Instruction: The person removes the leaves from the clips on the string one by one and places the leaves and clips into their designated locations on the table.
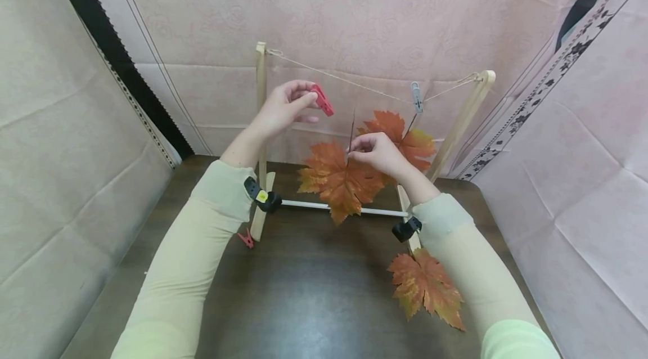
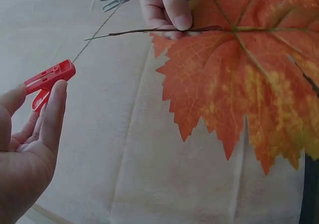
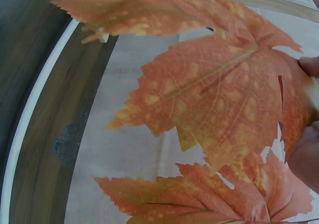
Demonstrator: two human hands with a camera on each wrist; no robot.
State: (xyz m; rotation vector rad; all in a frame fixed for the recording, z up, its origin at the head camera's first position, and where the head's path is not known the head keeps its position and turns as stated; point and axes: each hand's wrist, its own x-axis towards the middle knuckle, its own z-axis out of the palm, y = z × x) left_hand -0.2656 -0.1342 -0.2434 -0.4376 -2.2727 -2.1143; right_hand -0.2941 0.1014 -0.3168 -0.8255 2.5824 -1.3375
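Between thumb and fingers, my left hand point(image 1: 288, 104) pinches a red clothespin point(image 1: 322, 100), held just below the string point(image 1: 349, 82). My right hand point(image 1: 377, 153) pinches the thin stem of an orange maple leaf point(image 1: 344, 179), which hangs with its stem pointing up. In the left wrist view that stem point(image 2: 134, 32) reaches toward the string, short of the red clothespin point(image 2: 52, 77). Behind the right hand, a second orange leaf point(image 1: 417, 148) hangs from the string by a grey clothespin point(image 1: 417, 97).
The string spans two wooden posts point(image 1: 261, 66) point(image 1: 460, 122), joined low down by a white rod point(image 1: 304, 204). On the brown table point(image 1: 293, 291) lie a third leaf point(image 1: 427, 288), near the right forearm, and another red clothespin point(image 1: 246, 238) beside the left post's foot.
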